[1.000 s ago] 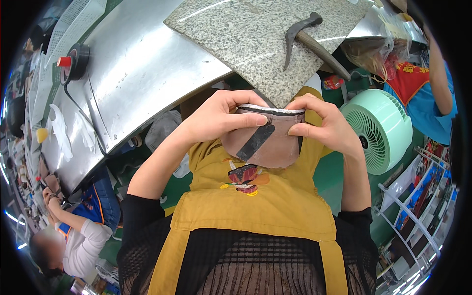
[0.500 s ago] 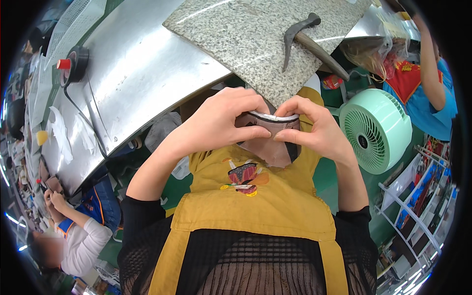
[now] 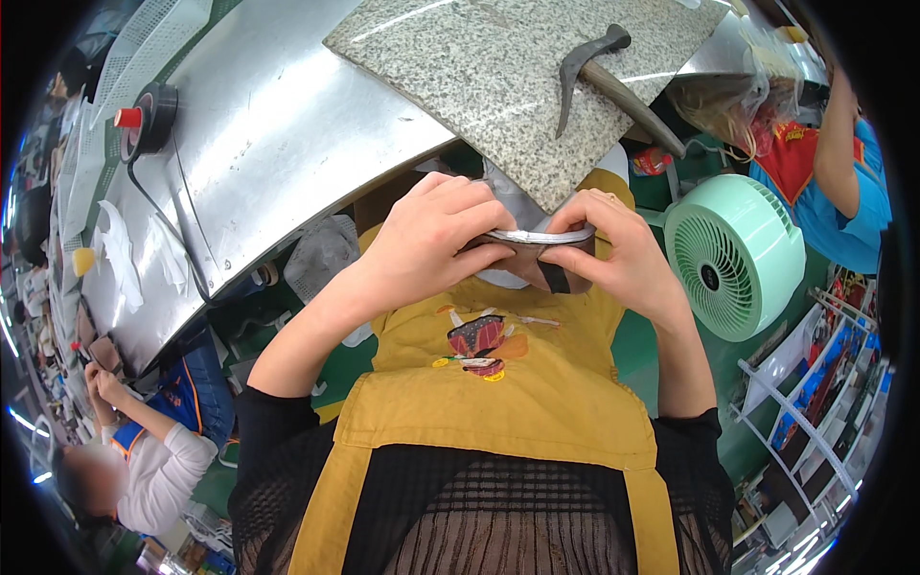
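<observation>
My left hand [image 3: 436,244] and my right hand [image 3: 618,254] both grip a small brown shoe piece [image 3: 539,257] with a pale rim, held over my lap above a yellow apron [image 3: 498,383]. Fingers and thumbs press along its top edge from both sides. The piece sits just below the corner of a speckled granite slab [image 3: 498,81] on which a dark metal hammer [image 3: 599,72] lies. Most of the piece is hidden by my fingers.
A steel workbench [image 3: 278,153] curves across the top left, carrying a roll of black tape [image 3: 153,115] with a cord. A mint-green fan [image 3: 733,254] stands to my right. One person in blue is at the upper right [image 3: 834,182], another sits at the lower left [image 3: 144,460].
My hands have closed in around the piece and folded it smaller; the dark strip that hung below it a second ago is mostly tucked in. The piece stays in the same place.
</observation>
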Available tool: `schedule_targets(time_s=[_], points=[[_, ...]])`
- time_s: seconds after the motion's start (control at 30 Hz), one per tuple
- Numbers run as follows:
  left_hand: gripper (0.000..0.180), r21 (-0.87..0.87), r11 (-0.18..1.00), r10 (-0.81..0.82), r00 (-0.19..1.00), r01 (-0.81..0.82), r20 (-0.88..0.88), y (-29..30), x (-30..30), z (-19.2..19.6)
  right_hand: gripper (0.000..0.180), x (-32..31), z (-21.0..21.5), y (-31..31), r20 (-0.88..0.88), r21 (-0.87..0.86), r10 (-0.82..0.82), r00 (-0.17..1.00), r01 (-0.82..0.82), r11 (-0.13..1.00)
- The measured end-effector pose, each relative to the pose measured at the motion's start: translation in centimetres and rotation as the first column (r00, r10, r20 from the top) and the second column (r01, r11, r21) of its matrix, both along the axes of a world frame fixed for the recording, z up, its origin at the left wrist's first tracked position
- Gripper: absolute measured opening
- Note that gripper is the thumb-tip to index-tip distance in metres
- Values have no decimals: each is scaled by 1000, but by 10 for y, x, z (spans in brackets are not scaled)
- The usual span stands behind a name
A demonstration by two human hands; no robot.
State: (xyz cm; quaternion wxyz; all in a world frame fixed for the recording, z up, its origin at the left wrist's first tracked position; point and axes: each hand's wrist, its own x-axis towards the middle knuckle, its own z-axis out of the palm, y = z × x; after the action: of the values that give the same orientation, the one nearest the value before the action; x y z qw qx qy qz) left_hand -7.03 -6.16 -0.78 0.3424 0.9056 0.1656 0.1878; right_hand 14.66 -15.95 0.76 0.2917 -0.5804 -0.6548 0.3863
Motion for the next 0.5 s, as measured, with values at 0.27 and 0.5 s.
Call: schedule_targets(time_s=[0.27,0.5], points=[[25,-351,936,41,999,-38,3,0,14,3,18,20,10,0,-180,-140,-100,979,75,987],[20,-221,935,272,961,-275,-48,6,45,-6,15,35,-10,21,-83,-4,-283,955,284,959]])
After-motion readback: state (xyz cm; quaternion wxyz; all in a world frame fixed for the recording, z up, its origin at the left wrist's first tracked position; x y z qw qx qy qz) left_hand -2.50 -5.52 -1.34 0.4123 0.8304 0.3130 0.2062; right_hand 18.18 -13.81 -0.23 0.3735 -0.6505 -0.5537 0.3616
